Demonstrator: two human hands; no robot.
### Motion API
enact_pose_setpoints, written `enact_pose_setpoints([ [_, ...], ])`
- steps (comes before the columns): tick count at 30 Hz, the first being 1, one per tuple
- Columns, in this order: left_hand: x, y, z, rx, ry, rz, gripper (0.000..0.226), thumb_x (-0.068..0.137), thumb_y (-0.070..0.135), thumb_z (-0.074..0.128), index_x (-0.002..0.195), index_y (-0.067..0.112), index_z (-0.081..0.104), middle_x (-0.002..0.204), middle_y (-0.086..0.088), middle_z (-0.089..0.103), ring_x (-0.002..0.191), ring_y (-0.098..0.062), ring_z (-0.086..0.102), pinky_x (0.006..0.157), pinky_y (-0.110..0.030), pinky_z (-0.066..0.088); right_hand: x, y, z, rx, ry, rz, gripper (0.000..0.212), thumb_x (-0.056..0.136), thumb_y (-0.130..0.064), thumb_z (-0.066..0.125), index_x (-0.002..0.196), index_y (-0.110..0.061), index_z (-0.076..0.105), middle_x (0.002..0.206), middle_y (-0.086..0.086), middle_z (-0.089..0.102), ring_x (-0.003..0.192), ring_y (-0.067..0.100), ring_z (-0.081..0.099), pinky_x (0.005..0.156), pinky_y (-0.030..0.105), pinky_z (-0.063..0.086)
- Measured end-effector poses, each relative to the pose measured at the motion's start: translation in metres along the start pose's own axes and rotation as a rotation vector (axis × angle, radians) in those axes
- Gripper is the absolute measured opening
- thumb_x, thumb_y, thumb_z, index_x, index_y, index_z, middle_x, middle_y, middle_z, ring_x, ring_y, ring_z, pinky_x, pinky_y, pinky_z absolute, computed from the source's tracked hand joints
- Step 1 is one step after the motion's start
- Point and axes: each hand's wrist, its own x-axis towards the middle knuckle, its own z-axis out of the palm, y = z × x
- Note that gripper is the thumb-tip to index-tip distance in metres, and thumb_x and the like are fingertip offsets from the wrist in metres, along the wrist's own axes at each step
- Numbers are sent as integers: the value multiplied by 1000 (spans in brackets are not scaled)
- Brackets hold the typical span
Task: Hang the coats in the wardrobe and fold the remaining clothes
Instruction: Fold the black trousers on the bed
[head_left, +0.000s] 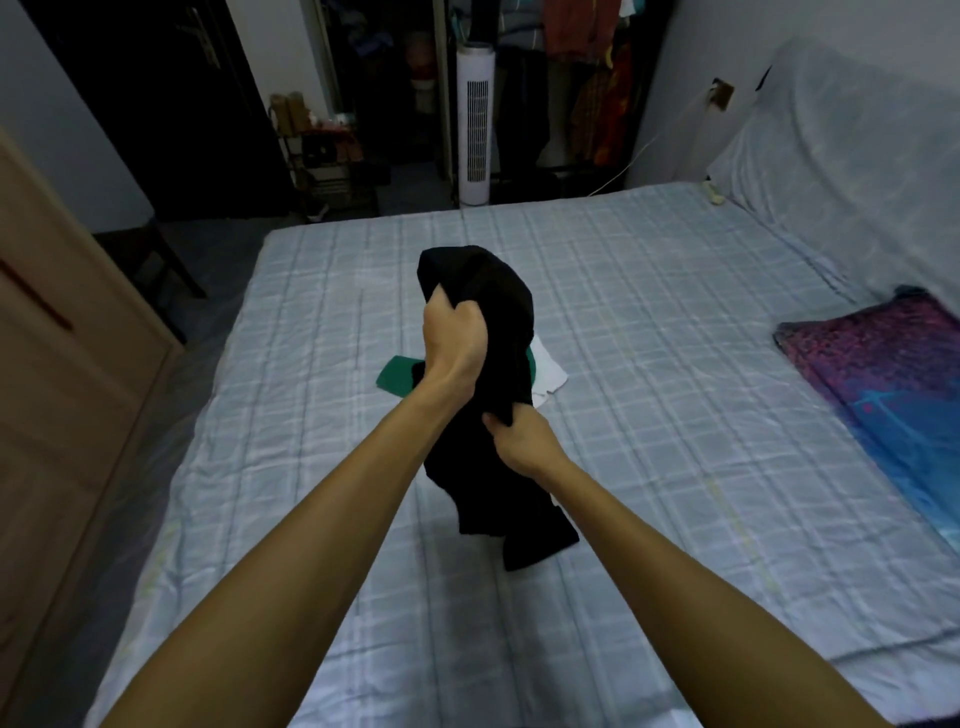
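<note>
Left hand (452, 338), right hand (519, 441) on black garment (485, 283), green cloth (396, 376) behind

Dim, bluish light fills the room. The pale bed (649, 322) is the brightest surface, with a faint sheen along its left edge and only soft shadows. The far wardrobe (571, 78) and doorway (156, 104) sink into near-black, and the black garment (498, 312) reads as a flat dark mass. Wide-angle distortion bows the bed's edges; everything looks slightly soft.

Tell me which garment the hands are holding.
The black garment, gripped by the left hand and right hand; the green garment and white garment lie on the bed behind it.
</note>
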Motion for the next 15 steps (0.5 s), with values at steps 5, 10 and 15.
enact_pose_setpoints([
  [5,9,-36,-32,415,-356,28,64,85,17,55,145,19,32,132,-4,52,114,-14,52,94,-29,45,3,-2,-24,422,67,168,33,97,-31,47,118,-8,58,96,7,65,84,22,62,68,32,50],
  [10,-22,-119,-81,777,-482,-62,78,80,25,55,148,17,19,142,-11,37,127,-29,42,100,-33,38,7,-14,-44,637,171,253,42,96,-35,51,125,-5,56,112,11,65,98,27,64,89,43,53],
  [15,-67,-170,-78,659,-632,50,85,70,22,75,136,37,22,130,14,41,112,-2,48,95,-17,40,1,-19,-56,685,109,271,25,96,-30,52,96,-7,63,84,9,69,73,23,67,62,30,54],
])
